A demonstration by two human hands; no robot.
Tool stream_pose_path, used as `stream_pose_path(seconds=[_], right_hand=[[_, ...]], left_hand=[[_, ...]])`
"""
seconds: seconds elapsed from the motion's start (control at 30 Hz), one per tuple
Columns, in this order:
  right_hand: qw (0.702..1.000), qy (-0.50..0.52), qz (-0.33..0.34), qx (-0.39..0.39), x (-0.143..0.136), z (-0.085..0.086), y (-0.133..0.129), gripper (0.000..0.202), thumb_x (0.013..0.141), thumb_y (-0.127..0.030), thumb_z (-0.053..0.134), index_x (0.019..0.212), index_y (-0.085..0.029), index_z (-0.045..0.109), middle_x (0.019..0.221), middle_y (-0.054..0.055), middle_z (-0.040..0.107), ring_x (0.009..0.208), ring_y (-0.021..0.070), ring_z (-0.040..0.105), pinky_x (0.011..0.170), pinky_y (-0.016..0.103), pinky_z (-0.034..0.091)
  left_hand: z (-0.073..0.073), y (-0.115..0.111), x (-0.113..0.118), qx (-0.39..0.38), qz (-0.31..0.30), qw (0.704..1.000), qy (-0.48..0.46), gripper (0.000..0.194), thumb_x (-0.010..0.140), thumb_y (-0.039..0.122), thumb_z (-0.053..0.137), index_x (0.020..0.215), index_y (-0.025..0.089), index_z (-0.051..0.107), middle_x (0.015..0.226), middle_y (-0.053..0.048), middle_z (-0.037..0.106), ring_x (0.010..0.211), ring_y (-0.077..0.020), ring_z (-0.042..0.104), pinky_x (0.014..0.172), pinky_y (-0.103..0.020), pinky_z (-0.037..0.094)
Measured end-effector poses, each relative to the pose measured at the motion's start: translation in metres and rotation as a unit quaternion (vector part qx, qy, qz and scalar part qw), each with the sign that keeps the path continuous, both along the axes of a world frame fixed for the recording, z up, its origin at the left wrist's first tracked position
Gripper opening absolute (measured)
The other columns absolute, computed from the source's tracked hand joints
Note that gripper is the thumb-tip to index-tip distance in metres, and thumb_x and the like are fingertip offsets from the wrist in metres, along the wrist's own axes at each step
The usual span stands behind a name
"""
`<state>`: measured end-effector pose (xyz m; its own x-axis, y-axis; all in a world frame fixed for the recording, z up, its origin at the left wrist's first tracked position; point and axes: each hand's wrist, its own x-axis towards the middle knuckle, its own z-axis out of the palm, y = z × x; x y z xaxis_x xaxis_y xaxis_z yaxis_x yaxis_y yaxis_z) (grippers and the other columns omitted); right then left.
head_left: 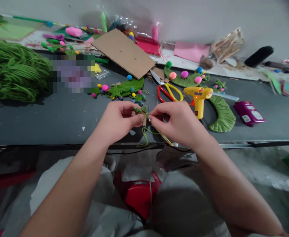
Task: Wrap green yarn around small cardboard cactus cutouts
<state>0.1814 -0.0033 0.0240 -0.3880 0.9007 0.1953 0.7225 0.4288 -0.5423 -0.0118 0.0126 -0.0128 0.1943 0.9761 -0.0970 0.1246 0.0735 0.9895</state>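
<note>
My left hand point(118, 120) is closed in a pinch on a small cardboard piece point(144, 119) partly wrapped in green yarn. Close beside it, my right hand point(177, 120) pinches the green yarn point(148, 115) at the edge of that piece. A loose loop of the yarn hangs below, over the table's front edge. Under my right hand lies a thin yellowish stick point(166, 138), its upper part hidden. Just beyond my hands are red-and-yellow-handled scissors point(167, 90) and a yellow glue gun point(198, 98) with a lit orange light.
A big heap of green yarn point(13, 70) fills the left. Behind lie a cardboard sheet point(124, 52) and green wrapped shapes with coloured balls point(184, 75). To the right are a green yarn-wrapped curve point(222, 115) and a purple packet point(249, 113). A red stool point(138, 194) stands below.
</note>
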Motion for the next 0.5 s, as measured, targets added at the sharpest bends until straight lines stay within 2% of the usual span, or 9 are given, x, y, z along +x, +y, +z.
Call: stream_pose_path(seconds=[0.13,0.27,0.37,0.5], right_hand=[[1.000,-0.001,0.000,0.004,-0.002,-0.006,-0.008,0.017,0.090,-0.017,0.060,0.083,-0.017,0.075,0.079,0.004,0.072,0.069,0.0151,0.057,0.064,0.029,0.038],[1.000,0.016,0.001,0.006,-0.001,-0.013,-0.009,0.018,0.091,-0.016,0.059,0.085,-0.017,0.077,0.082,0.004,0.074,0.071,0.0150,0.059,0.066,0.028,0.040],[0.998,0.056,0.005,-0.006,0.000,-0.016,-0.006,0.018,0.091,-0.016,0.061,0.086,-0.017,0.078,0.081,0.003,0.074,0.068,0.0133,0.059,0.066,0.027,0.042],[0.995,0.096,0.028,-0.026,0.007,-0.022,0.006,0.017,0.091,-0.017,0.063,0.087,-0.015,0.080,0.082,0.003,0.076,0.070,0.0128,0.062,0.067,0.025,0.044]], left_hand=[[-0.003,0.001,0.000,0.013,0.048,0.998,-0.048,0.019,0.070,0.026,0.088,0.083,0.016,0.078,0.072,-0.004,0.075,0.064,-0.0163,0.068,0.064,-0.029,0.059],[-0.004,0.001,0.000,0.026,0.073,0.993,-0.084,0.018,0.070,0.023,0.086,0.085,0.017,0.079,0.073,-0.003,0.074,0.064,-0.0152,0.068,0.066,-0.030,0.059],[-0.002,0.001,0.000,0.008,0.069,0.990,-0.119,0.019,0.070,0.023,0.085,0.087,0.018,0.078,0.074,-0.002,0.074,0.064,-0.0146,0.067,0.068,-0.030,0.059],[0.001,0.000,-0.002,-0.019,0.034,0.988,-0.147,0.020,0.068,0.021,0.085,0.086,0.019,0.078,0.076,-0.003,0.075,0.063,-0.0146,0.067,0.068,-0.031,0.059]])
